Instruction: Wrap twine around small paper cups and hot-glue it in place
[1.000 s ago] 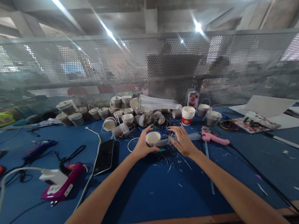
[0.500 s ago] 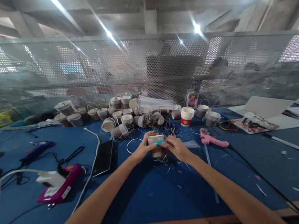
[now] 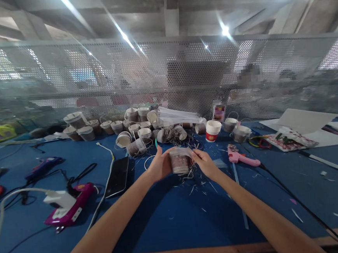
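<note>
Workshop, handcraft type: long blue bench [image 3: 171, 227] w/ glue gun [image 3: 247, 160], power strip [image 3: 76, 212], scraps [image 3: 297, 215] & a pile of cups [image 3: 135, 147] at back; perf. metal screen [image 3: 141, 72] behind, bare concrete beams [image 3: 172, 21] & lights [image 3: 225, 31] overhead.

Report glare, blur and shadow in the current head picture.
Head view: streaky flare around the ceiling lights; haze behind the perforated screen, with a pixelated patch; slight softness on the cup between the left hand and right hand; dim shadow on the blue tabletop below the hands.
</note>
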`<action>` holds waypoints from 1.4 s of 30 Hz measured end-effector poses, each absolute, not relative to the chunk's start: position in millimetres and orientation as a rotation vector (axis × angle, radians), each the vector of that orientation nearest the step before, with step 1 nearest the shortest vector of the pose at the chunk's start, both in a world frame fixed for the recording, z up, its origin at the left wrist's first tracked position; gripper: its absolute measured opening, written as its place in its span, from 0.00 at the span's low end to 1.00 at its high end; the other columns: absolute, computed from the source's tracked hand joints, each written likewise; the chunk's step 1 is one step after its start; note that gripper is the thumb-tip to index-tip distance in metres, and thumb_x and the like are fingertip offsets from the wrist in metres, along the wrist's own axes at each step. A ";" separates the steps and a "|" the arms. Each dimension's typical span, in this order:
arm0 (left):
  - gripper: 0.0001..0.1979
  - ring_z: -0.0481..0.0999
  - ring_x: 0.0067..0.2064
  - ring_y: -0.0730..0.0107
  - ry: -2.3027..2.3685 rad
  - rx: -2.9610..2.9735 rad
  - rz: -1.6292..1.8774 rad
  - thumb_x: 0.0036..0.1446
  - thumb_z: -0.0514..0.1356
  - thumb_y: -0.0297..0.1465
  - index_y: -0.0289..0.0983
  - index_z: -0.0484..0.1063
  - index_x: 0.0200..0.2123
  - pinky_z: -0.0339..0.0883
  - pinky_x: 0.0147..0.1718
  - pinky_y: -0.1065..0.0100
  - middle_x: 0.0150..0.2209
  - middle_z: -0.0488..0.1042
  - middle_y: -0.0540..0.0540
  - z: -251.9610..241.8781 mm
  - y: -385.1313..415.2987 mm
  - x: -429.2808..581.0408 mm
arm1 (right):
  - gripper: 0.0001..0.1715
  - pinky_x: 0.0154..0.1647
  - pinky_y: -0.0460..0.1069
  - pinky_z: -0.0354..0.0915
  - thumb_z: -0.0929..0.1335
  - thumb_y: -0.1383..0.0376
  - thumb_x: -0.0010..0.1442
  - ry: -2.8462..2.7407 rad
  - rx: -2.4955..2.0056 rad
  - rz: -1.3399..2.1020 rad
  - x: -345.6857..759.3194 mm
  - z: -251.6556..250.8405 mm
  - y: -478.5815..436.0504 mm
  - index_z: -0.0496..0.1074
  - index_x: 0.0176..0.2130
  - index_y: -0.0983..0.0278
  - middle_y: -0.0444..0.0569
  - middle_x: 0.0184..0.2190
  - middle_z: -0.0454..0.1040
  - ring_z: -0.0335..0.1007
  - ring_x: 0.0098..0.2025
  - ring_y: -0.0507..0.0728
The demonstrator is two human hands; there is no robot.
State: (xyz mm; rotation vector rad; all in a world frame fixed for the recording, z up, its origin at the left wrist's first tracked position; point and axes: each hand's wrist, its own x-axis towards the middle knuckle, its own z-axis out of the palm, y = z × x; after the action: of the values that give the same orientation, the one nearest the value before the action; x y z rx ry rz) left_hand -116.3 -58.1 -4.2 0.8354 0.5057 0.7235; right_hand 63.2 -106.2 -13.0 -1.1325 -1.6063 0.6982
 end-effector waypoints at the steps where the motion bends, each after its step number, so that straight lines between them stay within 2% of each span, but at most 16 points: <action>1: 0.34 0.71 0.44 0.55 0.536 0.847 0.758 0.44 0.50 0.58 0.36 0.67 0.41 0.64 0.41 0.55 0.43 0.72 0.39 -3.6 -55.9 -116.0 | 0.23 0.26 0.46 0.54 0.58 0.51 0.59 -1.579 -1.120 0.701 63.9 -11.6 -106.1 0.60 0.21 0.63 0.42 0.18 0.61 0.56 0.23 0.50; 4: 0.24 0.73 0.35 0.65 0.762 1.018 1.047 0.43 0.59 0.50 0.37 0.70 0.36 0.67 0.34 0.64 0.36 0.74 0.45 -8.0 -42.1 -122.2 | 0.24 0.28 0.47 0.55 0.57 0.52 0.60 -1.559 -1.071 0.695 66.5 -9.7 -105.6 0.62 0.21 0.63 0.44 0.20 0.65 0.58 0.24 0.51; 6: 0.17 0.71 0.26 0.73 0.985 1.258 1.234 0.38 0.65 0.42 0.34 0.70 0.26 0.66 0.29 0.70 0.25 0.73 0.49 -12.6 -29.9 -132.0 | 0.24 0.29 0.47 0.55 0.57 0.52 0.60 -1.574 -1.086 0.671 68.2 -11.2 -104.8 0.63 0.22 0.63 0.44 0.20 0.66 0.58 0.24 0.51; 9: 0.16 0.66 0.18 0.77 1.133 1.444 1.229 0.38 0.65 0.40 0.34 0.66 0.17 0.64 0.22 0.72 0.14 0.67 0.52 -14.1 -16.3 -146.8 | 0.24 0.28 0.47 0.56 0.57 0.52 0.60 -1.607 -1.145 0.651 70.0 -16.0 -103.2 0.64 0.22 0.64 0.44 0.20 0.66 0.58 0.24 0.51; 17: 0.19 0.77 0.28 0.68 0.898 1.275 0.987 0.33 0.68 0.40 0.33 0.74 0.27 0.71 0.34 0.66 0.26 0.77 0.46 0.7 -19.9 -150.1 | 0.25 0.29 0.47 0.56 0.55 0.51 0.61 -1.624 -1.193 0.639 72.7 -23.5 -99.1 0.64 0.23 0.64 0.45 0.21 0.67 0.60 0.25 0.52; 21: 0.16 0.73 0.21 0.71 1.061 1.338 1.017 0.27 0.70 0.37 0.33 0.71 0.18 0.71 0.26 0.68 0.19 0.75 0.48 -2.0 -18.1 -154.2 | 0.26 0.30 0.48 0.56 0.55 0.51 0.61 -1.630 -1.192 0.631 73.5 -24.5 -98.6 0.65 0.23 0.64 0.44 0.20 0.67 0.60 0.25 0.52; 25: 0.18 0.68 0.15 0.75 1.151 1.419 1.074 0.37 0.65 0.42 0.33 0.68 0.15 0.67 0.20 0.70 0.15 0.71 0.48 -4.6 -14.7 -156.2 | 0.25 0.30 0.48 0.57 0.55 0.51 0.61 -1.625 -1.183 0.639 73.2 -23.5 -98.8 0.65 0.23 0.64 0.44 0.20 0.66 0.60 0.24 0.52; 28: 0.18 0.75 0.23 0.68 1.035 1.383 1.071 0.42 0.62 0.43 0.31 0.73 0.26 0.70 0.28 0.65 0.25 0.76 0.41 -3.0 -17.3 -153.3 | 0.25 0.30 0.47 0.57 0.56 0.51 0.61 -1.625 -1.175 0.650 73.6 -22.8 -98.8 0.64 0.22 0.64 0.44 0.20 0.66 0.60 0.24 0.52; 30: 0.24 0.76 0.40 0.59 0.854 1.433 1.075 0.39 0.66 0.39 0.34 0.72 0.40 0.68 0.40 0.61 0.41 0.75 0.36 -0.9 -20.9 -151.6 | 0.25 0.30 0.48 0.57 0.56 0.51 0.60 -1.625 -1.171 0.655 74.0 -22.6 -98.8 0.64 0.22 0.63 0.44 0.20 0.66 0.60 0.24 0.52; 32: 0.38 0.63 0.56 0.55 0.697 1.522 1.101 0.35 0.69 0.33 0.43 0.62 0.53 0.61 0.49 0.59 0.56 0.63 0.39 0.9 -24.2 -151.2 | 0.25 0.30 0.48 0.57 0.56 0.50 0.60 -1.618 -1.174 0.659 74.1 -22.2 -99.0 0.63 0.22 0.63 0.44 0.20 0.67 0.60 0.24 0.52; 33: 0.43 0.57 0.59 0.54 0.665 1.578 1.125 0.33 0.69 0.31 0.46 0.58 0.55 0.59 0.51 0.60 0.59 0.58 0.41 1.4 -25.2 -151.6 | 0.25 0.29 0.48 0.57 0.56 0.50 0.60 -1.615 -1.174 0.662 73.8 -21.8 -99.3 0.63 0.22 0.63 0.44 0.20 0.67 0.60 0.24 0.52; 35: 0.35 0.61 0.57 0.55 0.747 1.691 1.150 0.35 0.68 0.31 0.43 0.65 0.51 0.60 0.50 0.61 0.54 0.65 0.41 1.2 -25.8 -152.8 | 0.25 0.29 0.48 0.57 0.56 0.50 0.60 -1.610 -1.172 0.668 73.1 -20.4 -100.3 0.63 0.22 0.63 0.44 0.20 0.67 0.60 0.24 0.52; 37: 0.14 0.74 0.42 0.58 0.942 1.774 1.128 0.43 0.63 0.35 0.35 0.74 0.35 0.66 0.42 0.62 0.34 0.76 0.42 -0.7 -25.2 -153.5 | 0.25 0.29 0.48 0.57 0.56 0.50 0.60 -1.613 -1.168 0.677 72.2 -18.7 -101.6 0.63 0.22 0.63 0.44 0.20 0.67 0.60 0.24 0.52; 39: 0.13 0.74 0.28 0.63 1.101 1.799 1.086 0.51 0.56 0.37 0.33 0.73 0.23 0.68 0.34 0.63 0.17 0.70 0.47 -3.3 -24.9 -152.7 | 0.25 0.30 0.48 0.56 0.56 0.51 0.60 -1.619 -1.173 0.676 71.7 -17.6 -102.4 0.63 0.22 0.63 0.44 0.20 0.66 0.60 0.24 0.52; 40: 0.13 0.73 0.26 0.64 1.114 1.789 1.078 0.52 0.55 0.36 0.34 0.73 0.24 0.68 0.33 0.63 0.15 0.69 0.48 -4.4 -25.1 -151.7 | 0.25 0.29 0.48 0.56 0.56 0.51 0.60 -1.623 -1.177 0.673 71.7 -17.6 -102.4 0.63 0.22 0.63 0.44 0.20 0.66 0.60 0.23 0.52; 42: 0.10 0.75 0.35 0.62 1.000 1.755 1.120 0.50 0.57 0.33 0.35 0.73 0.35 0.67 0.38 0.63 0.26 0.74 0.45 -5.9 -26.0 -149.1 | 0.25 0.29 0.48 0.56 0.56 0.52 0.61 -1.629 -1.185 0.668 72.1 -18.8 -101.5 0.64 0.22 0.64 0.44 0.20 0.66 0.60 0.23 0.52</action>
State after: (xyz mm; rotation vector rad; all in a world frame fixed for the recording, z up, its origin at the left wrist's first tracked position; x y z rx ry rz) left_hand -149.1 -26.0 -5.9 1.7554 0.9996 1.1205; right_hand 72.1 -101.5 -18.8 -1.1848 -1.6288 0.6681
